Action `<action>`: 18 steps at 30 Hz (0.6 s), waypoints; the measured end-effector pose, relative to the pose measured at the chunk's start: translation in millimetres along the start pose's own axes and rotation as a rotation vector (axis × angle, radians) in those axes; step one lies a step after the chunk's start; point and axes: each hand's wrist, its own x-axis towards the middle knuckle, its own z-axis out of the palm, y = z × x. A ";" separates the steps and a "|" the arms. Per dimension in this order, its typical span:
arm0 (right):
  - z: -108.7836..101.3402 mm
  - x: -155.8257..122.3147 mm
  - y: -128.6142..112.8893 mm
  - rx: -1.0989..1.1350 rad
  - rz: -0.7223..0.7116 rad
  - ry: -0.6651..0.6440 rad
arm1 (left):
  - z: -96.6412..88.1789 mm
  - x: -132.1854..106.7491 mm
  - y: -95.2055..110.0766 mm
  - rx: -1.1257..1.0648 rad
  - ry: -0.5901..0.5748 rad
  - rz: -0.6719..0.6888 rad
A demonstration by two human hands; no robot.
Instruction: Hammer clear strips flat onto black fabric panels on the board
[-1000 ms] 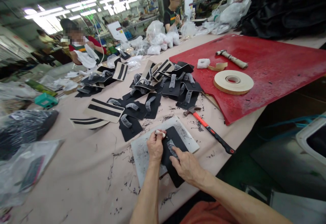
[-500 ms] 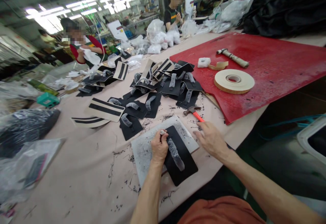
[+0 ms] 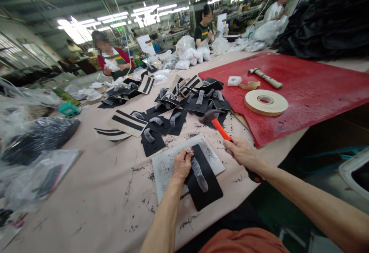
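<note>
My left hand [image 3: 182, 164] is closed around a small upright metal tool whose tip shows above the fist, set on a black leather piece [image 3: 203, 184]. That piece carries a plastic-wrapped strap and lies on a scuffed white cutting board [image 3: 164, 166]. My right hand [image 3: 243, 153] grips the orange-and-black handle of a hammer [image 3: 218, 126], whose head is lifted off the table, above the scattered black pieces.
Many black pieces with wrapped straps and striped panels [image 3: 127, 122] lie across the pink table. A red mat [image 3: 302, 80] at right holds a tape roll [image 3: 266, 102] and a second hammer [image 3: 266, 77]. Plastic bags lie at left. Other people work at the far end.
My right hand left the black piece, reached right and took hold of the hammer, lifting it off the table. My left hand stayed on the tool.
</note>
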 end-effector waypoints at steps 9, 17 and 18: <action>-12.2 -17.4 -37.0 -0.668 -0.495 0.018 | 0.3 0.4 -2.9 0.041 -0.019 0.020; -4.6 -19.8 -31.1 -0.716 -0.500 -0.002 | -0.4 -0.1 -1.3 0.027 -0.036 0.013; -6.5 -19.3 -32.1 -0.733 -0.503 -0.053 | -0.8 0.2 -0.6 0.035 -0.045 0.015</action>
